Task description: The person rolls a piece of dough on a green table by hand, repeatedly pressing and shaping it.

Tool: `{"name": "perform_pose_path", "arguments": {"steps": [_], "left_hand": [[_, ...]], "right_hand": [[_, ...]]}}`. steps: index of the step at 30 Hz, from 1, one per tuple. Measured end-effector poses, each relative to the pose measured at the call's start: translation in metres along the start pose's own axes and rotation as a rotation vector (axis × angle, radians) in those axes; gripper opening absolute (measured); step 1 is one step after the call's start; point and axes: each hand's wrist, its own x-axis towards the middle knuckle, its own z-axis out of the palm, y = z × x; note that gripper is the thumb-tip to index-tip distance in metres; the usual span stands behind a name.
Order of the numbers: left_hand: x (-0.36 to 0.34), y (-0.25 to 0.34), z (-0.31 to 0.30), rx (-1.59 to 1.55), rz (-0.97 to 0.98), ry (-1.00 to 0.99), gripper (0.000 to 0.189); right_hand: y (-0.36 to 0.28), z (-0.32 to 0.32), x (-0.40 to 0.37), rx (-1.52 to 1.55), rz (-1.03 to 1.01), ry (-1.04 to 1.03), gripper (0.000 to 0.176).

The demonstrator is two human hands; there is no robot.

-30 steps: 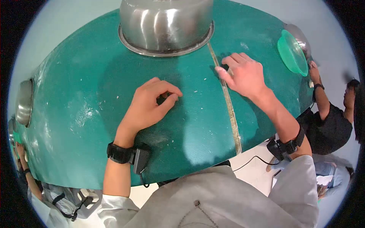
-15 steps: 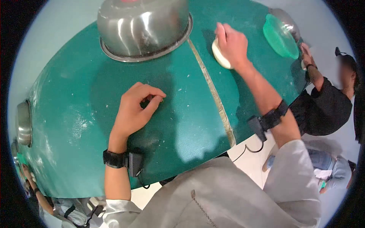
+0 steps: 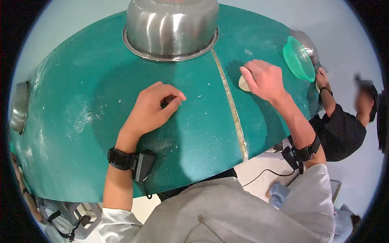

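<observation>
My right hand [image 3: 265,79] is closed over a pale lump of dough [image 3: 244,84] on the green table [image 3: 194,133]. Much of the dough is hidden under the palm; its rounded left end shows by the thumb. Over the table to the left, my left hand [image 3: 156,105] has its fingers curled, thumb and fingertips pinched together. Whatever may be between those fingertips is too small to make out.
A large steel bowl [image 3: 172,30] stands upside down at the back. A measuring strip [image 3: 231,105] crosses the table between my hands. A green plastic bowl [image 3: 298,60] leans at the right, near a co-worker's hand [image 3: 322,79]. Another metal bowl [image 3: 20,107] sits far left.
My right hand has shifted right and lower in view, with less of the dough showing. My left hand stays pinched, slightly further right. The whole view has shifted a little.
</observation>
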Motion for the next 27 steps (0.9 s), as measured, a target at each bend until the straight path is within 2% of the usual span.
{"name": "perform_pose_path", "arguments": {"steps": [2, 7, 10, 12, 13, 15, 19, 22, 23, 25, 27], "left_hand": [[0.001, 0.002, -0.001, 0.043, 0.034, -0.020, 0.008], [0.003, 0.008, -0.001, 0.008, -0.016, -0.025, 0.008], [0.006, 0.008, -0.001, 0.011, -0.004, -0.028, 0.008], [0.006, 0.009, -0.001, 0.006, -0.008, -0.039, 0.009], [0.006, 0.011, 0.000, -0.005, -0.032, -0.026, 0.010], [0.006, 0.011, 0.002, -0.014, -0.046, -0.019, 0.010], [0.005, 0.012, 0.000, -0.026, -0.065, -0.004, 0.010], [0.006, 0.008, 0.000, -0.022, -0.041, 0.016, 0.010], [0.005, 0.006, -0.001, 0.002, -0.018, -0.001, 0.010], [0.003, 0.008, -0.001, -0.016, -0.022, 0.017, 0.010], [0.002, 0.006, 0.000, -0.043, -0.029, 0.035, 0.009]], "right_hand": [[-0.004, 0.021, 0.010, 0.074, -0.254, 0.318, 0.030], [-0.022, 0.038, 0.021, 0.037, -0.264, 0.276, 0.036], [-0.005, 0.053, 0.048, 0.100, -0.019, 0.202, 0.042], [0.015, 0.063, 0.065, 0.345, 0.214, 0.229, 0.045], [0.026, 0.070, 0.072, 0.342, 0.236, 0.219, 0.045], [0.043, 0.079, 0.085, 0.405, 0.381, 0.529, 0.049], [0.052, 0.086, 0.084, 0.441, 0.407, 0.583, 0.044], [0.046, 0.079, 0.075, 0.450, 0.338, 0.382, 0.042], [0.043, 0.075, 0.071, 0.451, 0.319, 0.393, 0.042], [0.043, 0.071, 0.059, 0.369, 0.155, 0.291, 0.044], [0.042, 0.051, 0.046, 0.288, 0.128, 0.258, 0.043]]}}
